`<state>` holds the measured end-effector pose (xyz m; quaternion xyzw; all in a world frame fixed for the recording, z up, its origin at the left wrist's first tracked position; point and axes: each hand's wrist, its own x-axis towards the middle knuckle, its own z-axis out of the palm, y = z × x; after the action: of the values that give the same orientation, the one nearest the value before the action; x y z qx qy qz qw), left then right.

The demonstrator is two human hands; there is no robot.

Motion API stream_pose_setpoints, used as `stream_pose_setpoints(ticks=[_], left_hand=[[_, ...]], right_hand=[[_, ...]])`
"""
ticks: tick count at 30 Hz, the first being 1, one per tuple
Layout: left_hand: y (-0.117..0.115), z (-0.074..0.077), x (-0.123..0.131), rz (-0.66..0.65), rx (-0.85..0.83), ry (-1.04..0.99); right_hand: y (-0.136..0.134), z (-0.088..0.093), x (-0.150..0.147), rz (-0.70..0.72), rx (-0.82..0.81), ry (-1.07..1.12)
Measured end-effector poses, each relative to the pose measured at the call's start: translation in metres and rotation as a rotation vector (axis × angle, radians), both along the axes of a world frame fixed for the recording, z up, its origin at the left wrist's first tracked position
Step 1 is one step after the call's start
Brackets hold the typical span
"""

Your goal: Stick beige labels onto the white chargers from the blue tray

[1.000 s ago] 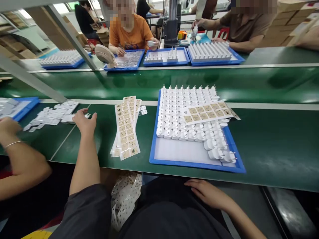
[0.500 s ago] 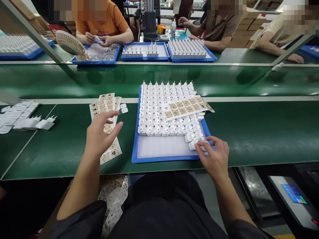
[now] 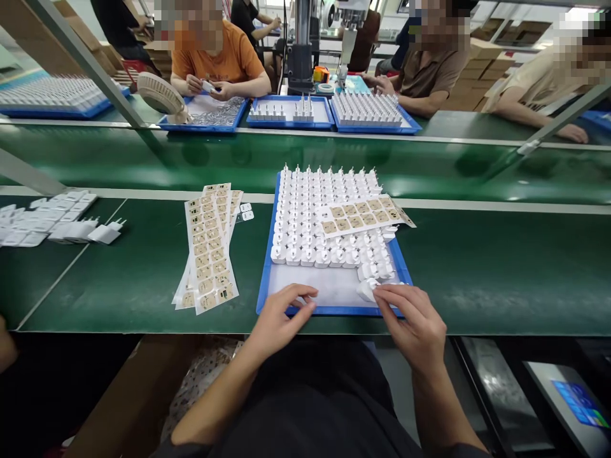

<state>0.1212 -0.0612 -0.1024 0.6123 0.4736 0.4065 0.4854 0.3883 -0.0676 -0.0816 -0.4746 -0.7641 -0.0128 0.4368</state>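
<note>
A blue tray (image 3: 263, 289) holds rows of white plug chargers (image 3: 305, 219), pins up. At its near right corner my right hand (image 3: 414, 321) has its fingertips closed on a white plug charger (image 3: 366, 290), which is tilted. My left hand (image 3: 281, 318) hovers at the tray's front edge, thumb and fingers apart, with nothing in it. A sheet of beige stickers (image 3: 363, 216) lies across the chargers at the right. Left of the tray, more sticker sheets (image 3: 210, 251) overlap on the green bench, and small white labels (image 3: 245, 212) sit beside them.
More white chargers (image 3: 67, 219) lie in a group at the left. Beyond the green belt (image 3: 334, 149), people work at trays of parts (image 3: 370, 111) near a beige fan (image 3: 162, 95). A device with a lit screen (image 3: 580, 401) stands low at the right.
My left hand has moved right, from over the sticker sheets to the tray's front edge. My right hand has drawn slightly nearer, and the charger at its fingertips is now tilted.
</note>
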Motion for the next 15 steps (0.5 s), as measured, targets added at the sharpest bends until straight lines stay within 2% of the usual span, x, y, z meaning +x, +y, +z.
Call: stream_pose_setpoints(ticks=[3,6,10,12,15], left_hand=[[-0.005,-0.004,0.025,-0.075,-0.181,-0.288],[-0.006,-0.009,0.04,-0.085,-0.257,-0.559],[-0.002,-0.016,0.039,0.041,-0.282,-0.723],[0.002,-0.017,0.032,0.108,-0.302,-0.755],[0.008,-0.017,0.023,0.185,-0.321,-0.777]], right_hand=[[0.001,0.005,-0.025,0.133,-0.076,0.28],[0.006,0.01,-0.047,0.284,-0.166,0.384],[0.034,0.026,-0.048,0.435,-0.229,0.209],[0.065,0.036,-0.039,0.418,-0.24,0.052],[0.128,0.046,-0.029,0.369,-0.23,-0.206]])
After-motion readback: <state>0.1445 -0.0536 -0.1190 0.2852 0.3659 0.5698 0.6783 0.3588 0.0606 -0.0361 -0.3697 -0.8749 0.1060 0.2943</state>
